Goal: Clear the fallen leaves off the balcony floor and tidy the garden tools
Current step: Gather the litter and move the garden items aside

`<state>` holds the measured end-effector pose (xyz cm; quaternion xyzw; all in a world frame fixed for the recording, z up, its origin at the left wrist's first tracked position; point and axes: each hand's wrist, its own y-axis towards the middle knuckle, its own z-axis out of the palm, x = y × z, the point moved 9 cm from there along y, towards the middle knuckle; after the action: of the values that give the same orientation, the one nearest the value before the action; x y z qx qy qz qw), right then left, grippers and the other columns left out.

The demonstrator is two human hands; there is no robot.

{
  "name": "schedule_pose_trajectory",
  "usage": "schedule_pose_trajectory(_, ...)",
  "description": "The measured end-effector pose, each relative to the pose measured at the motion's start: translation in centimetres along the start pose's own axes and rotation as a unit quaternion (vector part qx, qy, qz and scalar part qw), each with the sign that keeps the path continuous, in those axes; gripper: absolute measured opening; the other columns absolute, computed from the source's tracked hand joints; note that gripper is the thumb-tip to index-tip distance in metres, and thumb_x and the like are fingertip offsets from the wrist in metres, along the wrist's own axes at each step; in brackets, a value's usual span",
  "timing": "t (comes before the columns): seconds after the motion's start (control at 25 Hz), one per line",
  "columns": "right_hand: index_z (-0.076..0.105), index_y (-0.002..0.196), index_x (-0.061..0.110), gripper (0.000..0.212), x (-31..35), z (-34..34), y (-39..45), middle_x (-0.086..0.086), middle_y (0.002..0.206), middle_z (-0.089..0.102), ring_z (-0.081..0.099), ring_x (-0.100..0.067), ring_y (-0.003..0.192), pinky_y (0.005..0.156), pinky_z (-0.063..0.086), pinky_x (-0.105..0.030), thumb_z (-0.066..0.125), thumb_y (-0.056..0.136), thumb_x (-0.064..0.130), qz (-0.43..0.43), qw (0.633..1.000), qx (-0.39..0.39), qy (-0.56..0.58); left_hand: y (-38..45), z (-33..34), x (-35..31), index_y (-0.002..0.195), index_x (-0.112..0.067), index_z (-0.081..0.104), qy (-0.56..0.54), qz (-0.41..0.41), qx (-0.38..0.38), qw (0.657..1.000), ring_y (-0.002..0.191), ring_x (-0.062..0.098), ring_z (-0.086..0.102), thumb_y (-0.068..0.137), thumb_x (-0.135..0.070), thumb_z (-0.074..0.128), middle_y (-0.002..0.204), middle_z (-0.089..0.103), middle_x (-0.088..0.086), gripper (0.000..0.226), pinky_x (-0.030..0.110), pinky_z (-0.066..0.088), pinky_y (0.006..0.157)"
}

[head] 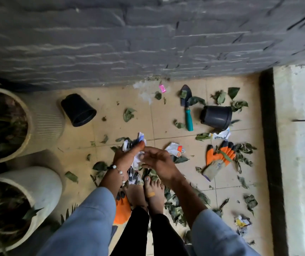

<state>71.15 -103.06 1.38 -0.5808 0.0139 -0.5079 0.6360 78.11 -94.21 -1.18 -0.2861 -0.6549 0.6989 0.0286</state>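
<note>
Green fallen leaves [128, 114] lie scattered over the beige tiled floor [114, 100], thickest around my bare feet. My left hand [125, 157] grips a bunch of crumpled paper scraps [134, 143]. Just to its right, my right hand [160, 161] hovers with relaxed fingers, its fingertips close to the scraps. A trowel [188, 106] with a teal handle lies at the back, beside a tipped black pot [216, 117]. An orange and grey glove [218, 159] lies to the right; another orange glove [122, 209] shows under my left sleeve.
A second black pot [78, 110] lies tipped at the left. Two large pale planters [44, 124] [43, 189] stand along the left edge. A dark stone wall [148, 37] closes the back, and a pale ledge [295, 145] runs along the right. More paper scraps [175, 149] [241, 224] litter the floor.
</note>
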Motion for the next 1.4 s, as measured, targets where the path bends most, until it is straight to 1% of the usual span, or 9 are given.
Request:
schedule_pose_trajectory(0.08, 0.069, 0.097, 0.006, 0.016, 0.0, -4.9, -0.3, -0.004, 0.080, 0.068, 0.063, -0.013, 0.069, 0.065, 0.051, -0.028, 0.055, 0.092, 0.000, 0.008, 0.993, -0.118, 0.015, 0.4, 0.8, -0.6, 0.112, -0.005, 0.065, 0.026, 0.010, -0.063, 0.998, 0.088, 0.026, 0.066, 0.077, -0.025, 0.079, 0.105, 0.070, 0.014, 0.043, 0.033, 0.052, 0.076)
schedule_pose_trajectory(0.16, 0.071, 0.091, 0.003, 0.013, 0.1, -11.4, -0.2, -0.010, 0.085, 0.069, 0.063, -0.022, 0.077, 0.069, 0.046, -0.031, 0.058, 0.090, 0.006, -0.009, 0.934, -0.262, -0.245, 2.3, 1.3, -0.7, 0.117, -0.009, 0.060, 0.027, 0.019, -0.088, 0.996, 0.086, 0.026, 0.065, 0.080, -0.023, 0.077, 0.102, 0.068, 0.012, 0.043, 0.028, 0.054, 0.069)
schedule_pose_trajectory(0.28, 0.066, 0.113, 0.014, 0.026, -4.9, -16.4, 2.7, -0.016, 0.126, 0.057, 0.050, -0.034, 0.115, 0.093, 0.041, -0.037, 0.053, 0.092, 0.023, 0.099, 0.783, -0.181, -0.587, 6.4, 2.6, 0.6, 0.117, -0.009, 0.057, 0.062, 0.011, -0.095, 0.993, 0.092, 0.027, 0.064, 0.080, -0.026, 0.076, 0.107, 0.065, 0.009, 0.045, 0.033, 0.055, 0.074)
schedule_pose_trajectory(0.56, 0.037, 0.141, 0.042, 0.047, -14.1, -19.4, 10.1, -0.004, 0.159, -0.019, -0.017, -0.038, 0.144, 0.110, 0.004, -0.065, 0.046, 0.096, 0.034, 0.141, 0.683, -0.054, -0.715, 15.9, 4.5, 5.0, 0.094, -0.012, 0.071, 0.052, -0.033, -0.049, 0.997, 0.092, 0.033, 0.070, 0.074, -0.029, 0.081, 0.103, 0.072, 0.015, 0.029, 0.052, 0.054, 0.089)
schedule_pose_trajectory(0.72, 0.049, 0.135, 0.030, 0.040, -13.0, -19.2, 10.4, -0.006, 0.158, 0.012, 0.007, -0.032, 0.144, 0.109, 0.016, -0.061, 0.047, 0.096, 0.032, 0.111, 0.742, -0.135, -0.647, 17.2, 4.8, 5.1, 0.099, -0.009, 0.070, 0.069, -0.042, -0.039, 0.996, 0.085, 0.035, 0.070, 0.075, -0.026, 0.080, 0.097, 0.072, 0.016, 0.031, 0.048, 0.058, 0.077)
schedule_pose_trajectory(0.84, 0.067, 0.114, 0.023, 0.027, -7.8, -17.9, 8.6, -0.010, 0.131, 0.052, 0.047, -0.030, 0.120, 0.093, 0.040, -0.041, 0.056, 0.091, 0.018, -0.054, 0.862, -0.257, -0.434, 15.2, 6.4, 4.7, 0.090, -0.006, 0.068, 0.049, -0.079, 0.000, 0.996, 0.064, 0.030, 0.063, 0.084, -0.018, 0.071, 0.082, 0.066, 0.016, 0.014, 0.034, 0.053, 0.055)
schedule_pose_trajectory(1.04, 0.059, 0.119, 0.015, 0.039, -2.1, -10.9, 10.0, -0.003, 0.116, 0.064, 0.060, -0.019, 0.104, 0.092, 0.047, -0.029, 0.045, 0.088, -0.005, -0.108, 0.964, -0.068, -0.234, 12.3, 10.4, 0.9, 0.115, -0.010, 0.065, 0.006, -0.079, 0.115, 0.990, 0.082, 0.026, 0.066, 0.086, -0.022, 0.065, 0.100, 0.067, 0.012, 0.031, 0.035, 0.054, 0.076)
schedule_pose_trajectory(1.24, 0.063, 0.075, 0.010, 0.040, 3.8, -10.0, 14.1, -0.006, 0.079, 0.063, 0.056, -0.004, 0.077, 0.079, 0.042, -0.015, 0.037, 0.073, -0.020, -0.063, 0.984, 0.084, -0.144, 14.8, 8.1, -5.0, 0.081, -0.002, 0.062, 0.022, -0.021, 0.022, 0.999, 0.043, 0.020, 0.060, 0.090, -0.006, 0.059, 0.059, 0.065, 0.011, 0.011, 0.026, 0.052, 0.045)
schedule_pose_trajectory(1.4, 0.069, 0.085, 0.010, 0.032, 7.6, -15.9, 21.9, -0.011, 0.090, 0.067, 0.060, -0.023, 0.090, 0.086, 0.047, -0.035, 0.044, 0.075, -0.006, -0.137, 0.941, -0.130, -0.280, 19.5, 4.2, -7.3, 0.096, -0.003, 0.066, -0.010, 0.037, -0.076, 0.996, 0.055, 0.026, 0.064, 0.075, -0.008, 0.074, 0.082, 0.070, 0.018, 0.024, 0.032, 0.053, 0.056)
